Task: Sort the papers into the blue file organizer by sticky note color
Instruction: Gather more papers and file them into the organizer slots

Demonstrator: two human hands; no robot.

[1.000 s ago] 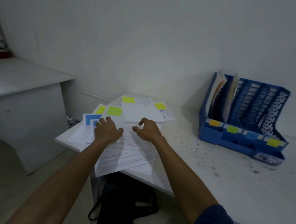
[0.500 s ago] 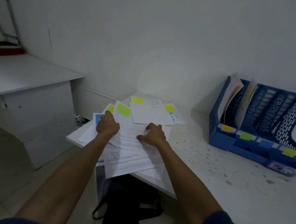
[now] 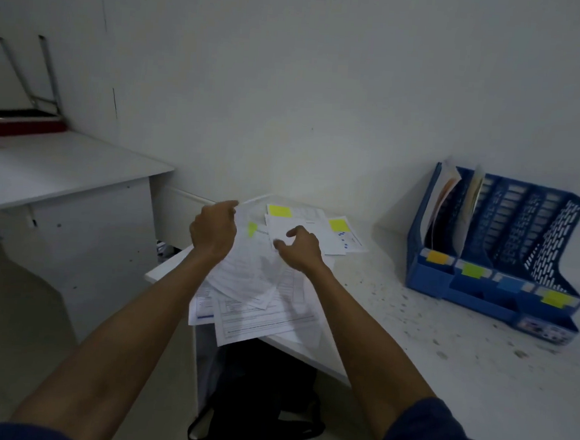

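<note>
Head view, L to R.

1. Side desk (image 3: 62,169): far L, by wall, apart from work table (image 3: 411,331). Metal-legged frame (image 3: 48,75) leaned at its back edge.
2. L hand (image 3: 212,230): raised over table's L corner. Fingers curled round upper edge of printed sheet (image 3: 243,275) w/ green sticky note (image 3: 252,228); sheet tilted up off the pile.
3. Paper pile (image 3: 261,317): spread over that corner, front sheets overhung the edge. Yellow sticky notes (image 3: 280,211) showed on two sheets at the back.
4. Black bag (image 3: 259,389): on floor beneath the corner.
5. R hand (image 3: 298,249): just R of lifted sheet, above pile. Fingers loosely curled, thumb apart, nothing gripped; contact w/ paper could not be told.
6. Blue file organizer (image 3: 506,248): far R on table, near wall, well apart from pile. Front tabs L to R: orange (image 3: 437,257), green (image 3: 471,269), blue (image 3: 509,284), yellow (image 3: 554,298). Filed papers (image 3: 444,196) stood in the two leftmost slots.
</note>
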